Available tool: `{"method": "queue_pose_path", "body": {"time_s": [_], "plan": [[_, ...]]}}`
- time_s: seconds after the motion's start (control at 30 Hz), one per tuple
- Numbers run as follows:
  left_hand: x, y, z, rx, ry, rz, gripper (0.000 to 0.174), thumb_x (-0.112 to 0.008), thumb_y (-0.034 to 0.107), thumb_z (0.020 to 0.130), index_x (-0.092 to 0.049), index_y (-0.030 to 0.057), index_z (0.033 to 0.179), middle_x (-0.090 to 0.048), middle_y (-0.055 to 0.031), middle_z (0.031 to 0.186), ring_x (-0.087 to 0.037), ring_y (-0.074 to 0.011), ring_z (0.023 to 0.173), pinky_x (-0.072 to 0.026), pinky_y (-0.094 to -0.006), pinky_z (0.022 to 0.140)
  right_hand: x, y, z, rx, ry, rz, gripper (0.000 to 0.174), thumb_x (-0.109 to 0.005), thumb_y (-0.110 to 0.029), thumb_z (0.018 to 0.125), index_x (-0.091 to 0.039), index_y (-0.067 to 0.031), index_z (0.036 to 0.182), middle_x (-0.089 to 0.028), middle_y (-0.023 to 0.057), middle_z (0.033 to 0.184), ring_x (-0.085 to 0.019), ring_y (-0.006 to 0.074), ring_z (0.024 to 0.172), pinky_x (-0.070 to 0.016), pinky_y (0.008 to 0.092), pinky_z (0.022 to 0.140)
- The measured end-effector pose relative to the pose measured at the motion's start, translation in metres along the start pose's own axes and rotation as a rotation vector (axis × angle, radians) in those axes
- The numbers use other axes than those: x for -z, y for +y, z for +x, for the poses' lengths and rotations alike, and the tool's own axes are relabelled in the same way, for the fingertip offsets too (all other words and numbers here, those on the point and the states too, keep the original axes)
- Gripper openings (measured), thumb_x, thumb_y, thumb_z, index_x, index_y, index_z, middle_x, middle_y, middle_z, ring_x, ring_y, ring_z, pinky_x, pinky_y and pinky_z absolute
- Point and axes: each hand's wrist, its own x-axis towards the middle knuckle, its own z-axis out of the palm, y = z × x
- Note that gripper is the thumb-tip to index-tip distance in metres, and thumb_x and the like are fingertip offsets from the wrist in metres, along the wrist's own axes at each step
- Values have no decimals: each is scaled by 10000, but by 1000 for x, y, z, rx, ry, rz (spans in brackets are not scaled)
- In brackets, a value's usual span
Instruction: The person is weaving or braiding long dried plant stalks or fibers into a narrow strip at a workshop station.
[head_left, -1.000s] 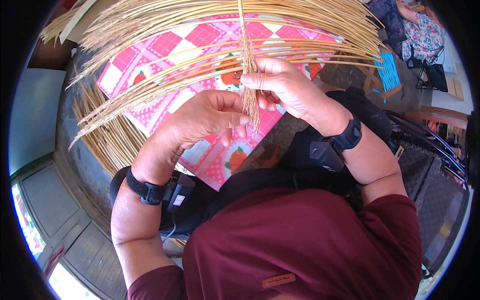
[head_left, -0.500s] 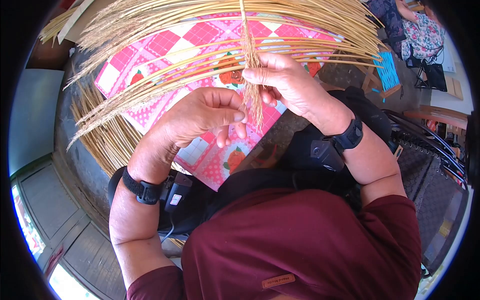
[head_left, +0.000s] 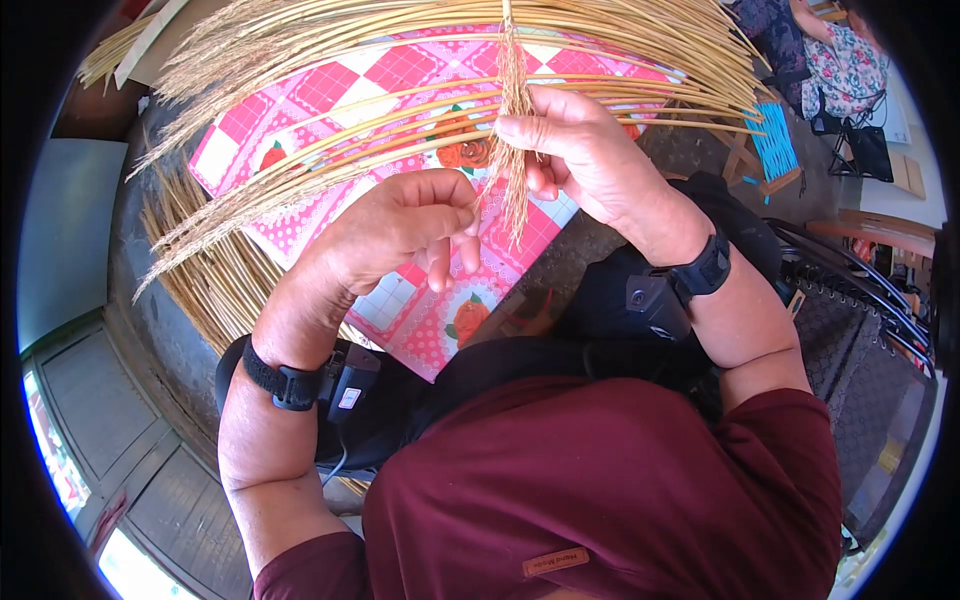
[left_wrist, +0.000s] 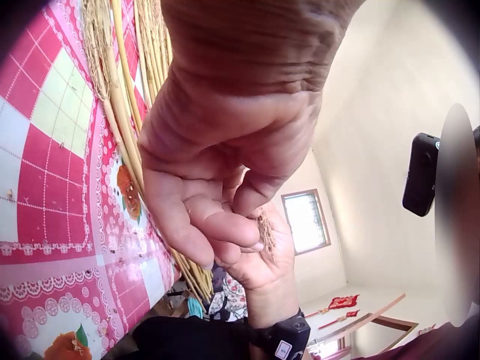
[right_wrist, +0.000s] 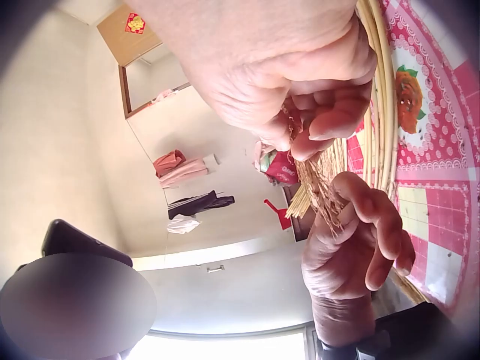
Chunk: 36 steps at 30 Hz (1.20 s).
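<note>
A dried grass stalk with a bushy seed head (head_left: 514,95) hangs tip-down toward the person in the head view. My right hand (head_left: 585,150) pinches it between thumb and fingers partway down the head, so loose strands fan out below the grip. To the left of it, my left hand (head_left: 415,220) has thumb and index finger brought together on a thin wisp at the edge of the strands, its other fingers hanging lower. In the right wrist view the strands (right_wrist: 319,187) run from the right fingers toward the left hand (right_wrist: 352,247).
Long dried stalks (head_left: 600,20) lie across a table with a pink patterned cloth (head_left: 350,85). More stalks (head_left: 215,275) are stacked low at the left. A stool with blue webbing (head_left: 778,145) stands at the right, near another person in floral clothing (head_left: 845,70).
The right hand has shifted slightly up and right with the seed head. The left hand has drawn a little left, away from the strands, its thumb and index finger closer together.
</note>
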Motion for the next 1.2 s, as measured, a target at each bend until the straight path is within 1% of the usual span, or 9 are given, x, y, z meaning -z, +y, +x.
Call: {"method": "queue_pose_path", "body": {"time_s": [0.13,0.43,0.57,0.73,0.83,0.93,1.03,1.07,1.2], "plan": [[1,-2,2,-28,88,19,88,-510,114,871,-520,33,841,-617,-117,670,-556,-127,443,-437,-213,433,-2,-1,-1,2,14,-16,224,-602,-217,871,-602,2,923,-622,52,750,-547,76,533,-417,186,427],[2,-2,4,-81,312,60,77,-501,112,868,-533,46,844,-605,-82,651,-510,-94,406,-389,-182,392,-6,0,-1,40,-17,32,206,-603,-191,868,-578,7,918,-601,55,750,-540,87,516,-427,196,424],[3,0,3,-89,386,147,84,-503,117,861,-533,40,844,-599,-72,645,-505,-92,404,-389,-186,390,-8,0,-1,87,-21,-23,189,-569,-185,889,-542,-23,982,-589,51,747,-527,76,565,-408,186,486],[8,3,2,-63,429,211,101,-501,122,856,-533,28,835,-593,-62,636,-511,-92,411,-392,-191,397,-10,1,-3,140,-9,-70,183,-571,-177,885,-544,-23,980,-587,52,738,-534,74,576,-409,189,473],[14,-2,4,-74,580,416,98,-491,103,856,-541,24,827,-585,-53,625,-516,-94,421,-399,-203,406,-8,-10,-6,143,-43,6,165,-573,-174,882,-546,-29,957,-584,50,723,-532,69,568,-403,185,464],[13,0,4,-27,531,440,86,-487,69,857,-554,19,841,-578,-42,612,-508,-90,421,-399,-211,406,-7,-16,-6,128,-63,77,172,-586,-181,868,-568,-22,932,-601,61,724,-526,76,528,-413,187,463],[11,-3,4,-91,377,397,96,-476,31,854,-569,16,869,-596,-38,653,-536,-82,489,-419,-209,443,-7,-11,-4,117,-34,97,178,-594,-181,859,-579,-18,928,-610,67,730,-523,80,511,-417,188,463],[11,-8,6,-206,313,310,106,-502,15,854,-584,14,921,-620,-54,748,-570,-92,592,-456,-208,523,-7,-8,-3,112,-22,98,177,-594,-179,859,-579,-18,929,-611,66,732,-522,80,511,-416,187,464],[0,-6,7,-380,212,-1,125,-570,24,841,-589,7,964,-628,-84,847,-591,-121,679,-486,-223,606,-10,-12,-5,76,-5,100,159,-573,-188,879,-552,-40,934,-558,33,672,-466,54,468,-398,185,448]]}}
